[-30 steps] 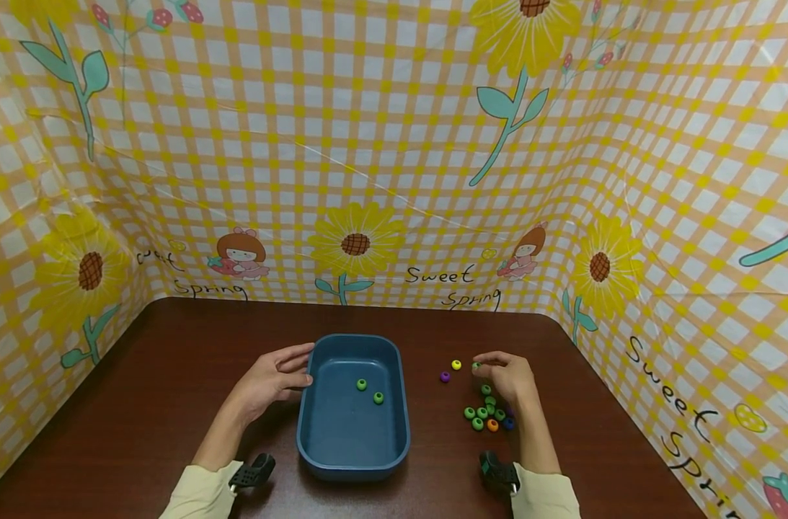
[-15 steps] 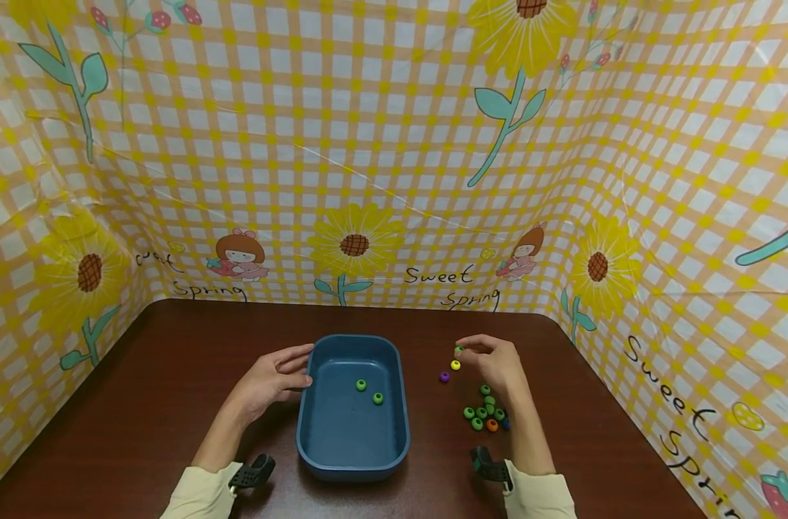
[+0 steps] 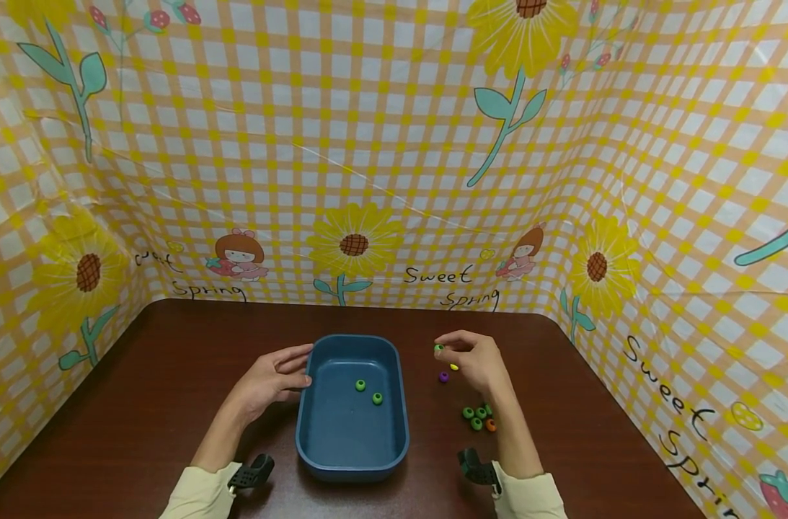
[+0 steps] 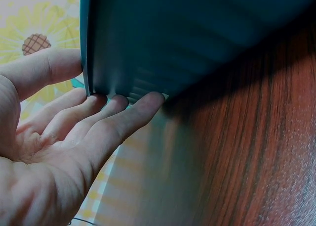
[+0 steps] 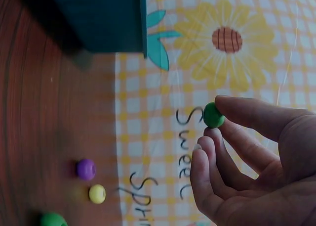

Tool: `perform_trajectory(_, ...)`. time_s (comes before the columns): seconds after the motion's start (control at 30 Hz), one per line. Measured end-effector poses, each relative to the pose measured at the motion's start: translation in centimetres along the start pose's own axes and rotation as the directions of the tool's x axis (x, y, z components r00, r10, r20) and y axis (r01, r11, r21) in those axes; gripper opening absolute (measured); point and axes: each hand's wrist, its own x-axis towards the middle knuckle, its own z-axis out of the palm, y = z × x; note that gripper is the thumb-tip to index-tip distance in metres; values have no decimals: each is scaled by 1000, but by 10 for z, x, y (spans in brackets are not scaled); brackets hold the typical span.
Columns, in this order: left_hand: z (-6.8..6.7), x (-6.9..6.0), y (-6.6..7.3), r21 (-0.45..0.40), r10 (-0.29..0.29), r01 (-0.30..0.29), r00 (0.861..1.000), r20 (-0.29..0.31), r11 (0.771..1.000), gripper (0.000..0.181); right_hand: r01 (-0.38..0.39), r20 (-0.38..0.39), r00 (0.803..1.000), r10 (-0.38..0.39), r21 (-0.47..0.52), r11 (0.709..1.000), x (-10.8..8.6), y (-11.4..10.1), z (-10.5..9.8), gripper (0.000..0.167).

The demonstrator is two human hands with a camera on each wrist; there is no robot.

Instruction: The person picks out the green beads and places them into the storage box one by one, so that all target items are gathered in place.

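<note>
Thumb and fingertips of my right hand (image 3: 478, 364) pinch a green bead (image 5: 213, 115), raised in the air to the right of the blue tray (image 3: 352, 472). Beneath that hand lie a purple bead (image 3: 443, 377) and a yellow bead (image 5: 97, 194), the latter partly covered in the head view. My left hand (image 3: 273, 378) holds the tray at its left side, thumb at the rim and fingers (image 4: 118, 122) against the outer wall. Two green beads (image 3: 377, 398) sit apart on the tray's floor.
Nearer on the dark wooden table (image 3: 186, 346), a cluster of green beads (image 3: 476, 424) and an orange bead (image 3: 491, 425) lies right of the tray, partly behind my right forearm. A checked, flower-printed cloth (image 3: 394, 158) walls the table's back and sides.
My right hand has carried the green bead leftward from above the loose beads toward the tray, now covering part of the yellow bead. My left hand and the tray have stayed put.
</note>
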Motion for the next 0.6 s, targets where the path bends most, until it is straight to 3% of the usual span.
perform_trajectory(0.37, 0, 0, 0, -8, -1, 1, 1000, 10, 1000, 65, 60, 35, 998, -61, 37, 998, -8, -19, 24, 17)
perform_trajectory(0.6, 0, 1, 0, -14, 1, -1, 1000, 14, 1000, 66, 91, 54, 994, -91, 10, 996, -10, -26, 37, 15)
